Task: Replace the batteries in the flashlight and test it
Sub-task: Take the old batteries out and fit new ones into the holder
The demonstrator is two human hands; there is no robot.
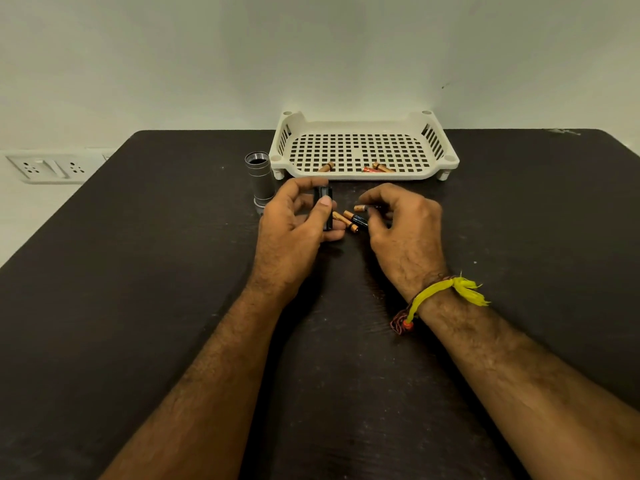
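Note:
My left hand (298,223) grips a black battery holder (325,206) upright above the dark table (138,271). My right hand (401,226) pinches a copper-and-black battery (363,207) between fingertips, just right of the holder. Two more batteries (351,221) lie on the table between my hands. The silver flashlight body (259,178) stands upright with its threaded end open, left of my left hand.
A white perforated tray (363,147) stands at the back against the wall, with a few batteries (377,168) near its front rim. A wall socket plate (52,168) sits beyond the table's left edge. A yellow thread band wraps my right wrist.

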